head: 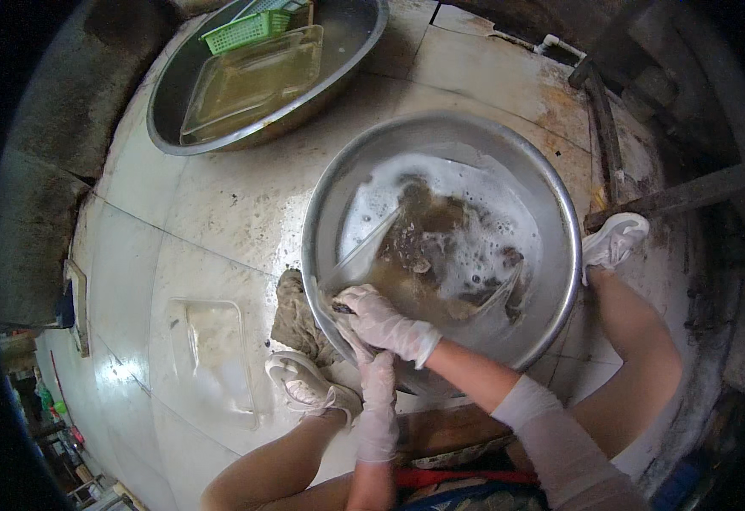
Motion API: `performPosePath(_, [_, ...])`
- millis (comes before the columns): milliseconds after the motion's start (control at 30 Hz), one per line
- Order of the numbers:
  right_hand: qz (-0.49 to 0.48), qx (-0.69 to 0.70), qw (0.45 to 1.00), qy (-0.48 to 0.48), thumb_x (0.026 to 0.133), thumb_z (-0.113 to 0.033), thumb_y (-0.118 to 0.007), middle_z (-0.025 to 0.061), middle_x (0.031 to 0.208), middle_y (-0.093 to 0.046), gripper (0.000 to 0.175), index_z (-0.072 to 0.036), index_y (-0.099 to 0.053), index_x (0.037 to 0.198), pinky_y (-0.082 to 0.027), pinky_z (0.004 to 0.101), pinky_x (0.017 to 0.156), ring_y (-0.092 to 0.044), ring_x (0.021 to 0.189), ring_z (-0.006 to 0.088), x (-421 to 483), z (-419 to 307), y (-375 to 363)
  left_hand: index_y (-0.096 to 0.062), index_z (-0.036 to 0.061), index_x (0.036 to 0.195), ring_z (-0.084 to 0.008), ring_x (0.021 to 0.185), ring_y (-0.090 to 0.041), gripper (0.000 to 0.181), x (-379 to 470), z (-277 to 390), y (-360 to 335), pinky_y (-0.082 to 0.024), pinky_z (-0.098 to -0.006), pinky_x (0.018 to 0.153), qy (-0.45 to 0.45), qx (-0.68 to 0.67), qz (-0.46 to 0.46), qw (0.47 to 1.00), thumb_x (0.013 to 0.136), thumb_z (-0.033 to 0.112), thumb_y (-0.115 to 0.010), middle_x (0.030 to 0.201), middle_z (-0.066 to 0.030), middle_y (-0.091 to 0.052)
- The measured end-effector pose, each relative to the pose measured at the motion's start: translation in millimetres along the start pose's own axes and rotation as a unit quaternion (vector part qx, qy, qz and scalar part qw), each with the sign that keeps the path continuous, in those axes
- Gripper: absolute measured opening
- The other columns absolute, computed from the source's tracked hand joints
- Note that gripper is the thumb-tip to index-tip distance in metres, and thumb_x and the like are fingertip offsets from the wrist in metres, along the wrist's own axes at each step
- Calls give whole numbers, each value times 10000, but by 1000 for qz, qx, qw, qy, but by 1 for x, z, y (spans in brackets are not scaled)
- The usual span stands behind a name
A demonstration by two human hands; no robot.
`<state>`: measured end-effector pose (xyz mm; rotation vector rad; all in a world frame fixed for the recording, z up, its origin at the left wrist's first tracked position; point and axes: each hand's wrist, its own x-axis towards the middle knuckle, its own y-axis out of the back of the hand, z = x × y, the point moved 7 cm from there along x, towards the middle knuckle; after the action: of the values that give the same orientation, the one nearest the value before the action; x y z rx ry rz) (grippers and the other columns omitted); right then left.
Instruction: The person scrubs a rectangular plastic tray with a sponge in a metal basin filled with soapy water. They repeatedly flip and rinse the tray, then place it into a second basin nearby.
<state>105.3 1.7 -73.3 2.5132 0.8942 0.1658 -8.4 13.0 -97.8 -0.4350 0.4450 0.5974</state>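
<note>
A large metal basin (569,211) stands between the legs, holding murky water with white foam (423,169). In it lies a clear plastic tray (366,249), tilted and partly under the water, with one end up at the basin's near left rim. My right hand (376,319), in a thin translucent glove, is closed around a small dark item (342,308), perhaps a scrubber, against that end. Just below, my gloved left hand (379,377) grips what looks like the tray's near edge. The fingertips of the left hand are partly hidden.
Another metal basin (270,121) at the upper left contains a green plastic basket (245,35) and a clear plastic tray (254,80). A grey-brown cloth (296,313) lies by the left shoe. A clear tray (245,358) rests on the tiles. Right stands a metal frame (679,191).
</note>
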Motion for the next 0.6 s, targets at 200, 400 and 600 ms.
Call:
performPosePath(200, [-101,90,985,102,760,-187,-600,109,983,-596,247,-69,-617,977,-389,387,884,-520,982,304,-4,14,-5,-17,96,1444,-219,1065,-478,900,-5,11,-9,-431,-291,865,18,-4,-44,999,681,-18,-481,1261,-122,-419])
performPosePath(400, [-130,-196,970,64,763,-127,-551,33,1011,-596,208,-124,-620,960,-376,412,918,-498,1005,279,2,3,-17,-12,105,1446,-210,1014,-499,923,1,16,-8,-439,-296,839,-83,47,-15,995,669,-9,-499,1260,-129,-416])
performPosePath(600, [-87,-252,963,-39,802,-142,-510,49,1085,-558,242,-149,-603,1025,-409,418,888,-479,1029,333,-9,87,24,20,148,1445,-221,753,-576,934,-6,11,-9,-494,-325,660,104,89,-12,991,677,13,-496,1025,-157,-522])
